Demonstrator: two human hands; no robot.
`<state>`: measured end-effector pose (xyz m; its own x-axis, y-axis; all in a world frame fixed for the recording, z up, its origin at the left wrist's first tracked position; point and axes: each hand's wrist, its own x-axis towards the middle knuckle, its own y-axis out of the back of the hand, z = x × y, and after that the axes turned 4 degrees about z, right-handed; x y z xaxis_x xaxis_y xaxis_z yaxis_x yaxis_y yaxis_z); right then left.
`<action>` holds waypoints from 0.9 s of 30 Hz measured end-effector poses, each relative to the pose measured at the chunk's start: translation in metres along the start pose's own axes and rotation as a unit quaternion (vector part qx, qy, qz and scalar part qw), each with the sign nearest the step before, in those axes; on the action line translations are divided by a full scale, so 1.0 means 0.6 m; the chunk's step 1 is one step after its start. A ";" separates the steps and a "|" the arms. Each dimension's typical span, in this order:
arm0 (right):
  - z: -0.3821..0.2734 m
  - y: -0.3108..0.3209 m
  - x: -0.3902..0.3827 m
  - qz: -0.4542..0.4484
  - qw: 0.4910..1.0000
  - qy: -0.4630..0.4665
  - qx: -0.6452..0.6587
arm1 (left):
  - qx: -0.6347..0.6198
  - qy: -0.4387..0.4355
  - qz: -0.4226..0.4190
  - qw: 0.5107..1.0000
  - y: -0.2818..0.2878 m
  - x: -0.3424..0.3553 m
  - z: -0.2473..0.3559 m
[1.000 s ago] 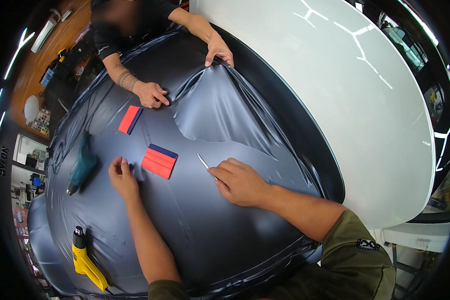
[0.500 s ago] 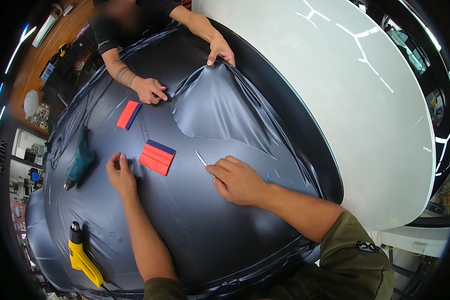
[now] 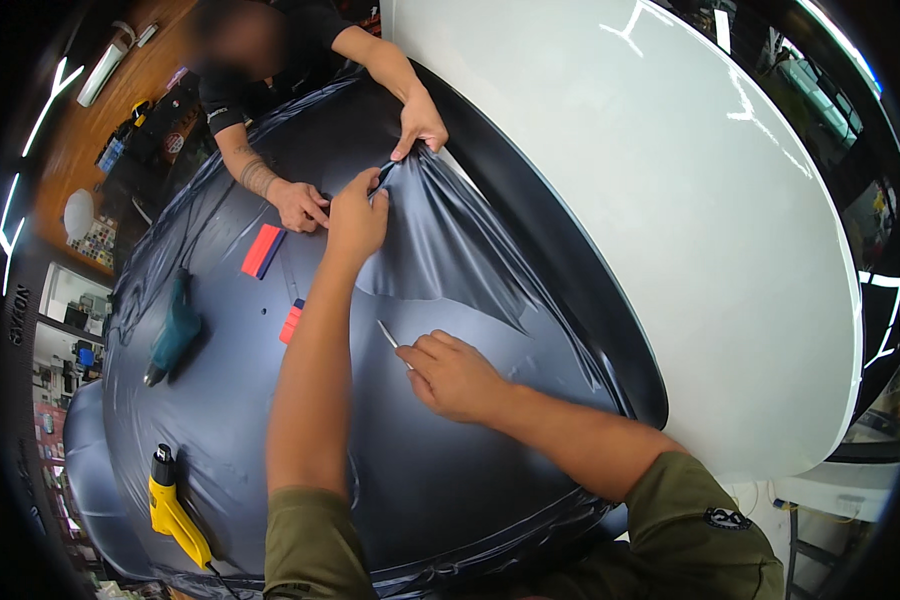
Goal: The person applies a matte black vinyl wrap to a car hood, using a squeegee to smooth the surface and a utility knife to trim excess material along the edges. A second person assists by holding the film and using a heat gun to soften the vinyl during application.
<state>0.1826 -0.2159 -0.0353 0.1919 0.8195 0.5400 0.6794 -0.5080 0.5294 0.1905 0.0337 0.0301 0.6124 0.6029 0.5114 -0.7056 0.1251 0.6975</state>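
Observation:
Dark satin film (image 3: pixel 440 250) covers a curved panel, with a loose flap gathered toward the top. My left hand (image 3: pixel 358 215) has its fingers closed on the flap's upper left edge, beside the other person's hands. My right hand (image 3: pixel 448 375) holds a thin silver blade-like tool (image 3: pixel 386 332) low over the film, below the flap. One red squeegee (image 3: pixel 262 250) lies left of my left hand; another squeegee (image 3: pixel 291 321) is mostly hidden behind my forearm.
A person in a black top (image 3: pixel 270 85) leans over the far edge, one hand (image 3: pixel 418 125) gripping the flap. A teal heat gun (image 3: pixel 174 330) and yellow heat gun (image 3: pixel 175 510) lie at left. A large white panel (image 3: pixel 660 230) stands at right, cluttered shelves at far left.
My left hand has moved up and forward onto the flap and gripped it. The other person's upper hand has shifted down-left with the flap, whose folds have changed. My right hand still holds the tool.

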 end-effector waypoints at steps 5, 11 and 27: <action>0.004 0.005 -0.001 0.013 1.000 -0.002 0.018 | 0.001 0.032 0.027 0.999 -0.042 0.017 -0.034; 0.004 0.009 -0.002 0.015 0.999 -0.008 0.029 | 0.028 0.062 0.068 0.995 -0.073 -0.023 0.004; -0.005 0.013 0.002 -0.006 1.000 -0.028 0.009 | 0.036 -0.049 0.053 0.997 -0.086 -0.023 0.004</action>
<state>0.1858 -0.2197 -0.0285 0.2229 0.8397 0.4952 0.6952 -0.4930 0.5231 0.2190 0.0172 -0.0118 0.5695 0.5301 0.6282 -0.7430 0.0052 0.6693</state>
